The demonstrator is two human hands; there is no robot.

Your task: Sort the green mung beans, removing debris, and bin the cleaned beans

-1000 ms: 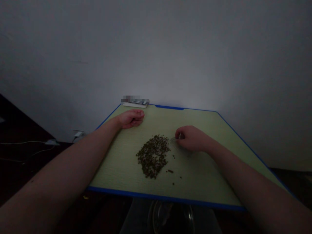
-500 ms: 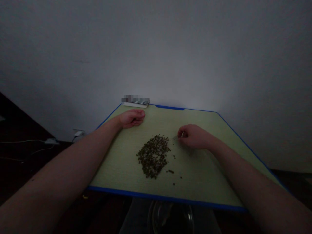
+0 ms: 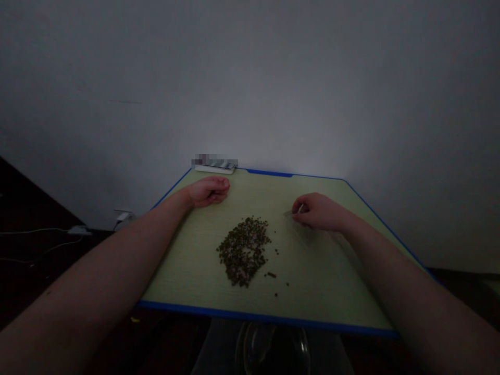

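Note:
A heap of small dark brown-green pellets or seeds [image 3: 242,255] lies spread over the pale green tabletop [image 3: 183,281]. Beyond its right edge my right hand [image 3: 318,211] is closed in a pinch. A thin pair of tweezers [image 3: 288,213] pokes out leftward from its fingers, above the table and apart from the heap; whether the tips hold a grain is too small to tell. My left hand [image 3: 209,191] rests on its side at the far left of the table, fingers curled into a loose fist, nothing visible in it.
A few loose grains and a short dark stick [image 3: 272,275] lie right of the heap. A white-edged flat object [image 3: 214,169], partly blurred, sits at the back left corner. Below the front blue edge [image 3: 234,314] is a clear round bowl [image 3: 273,349]. Behind stands a wall.
My right hand has moved slightly away from me and to the right, and the tweezers now show more clearly. My left hand stays in place; the view has shifted a little.

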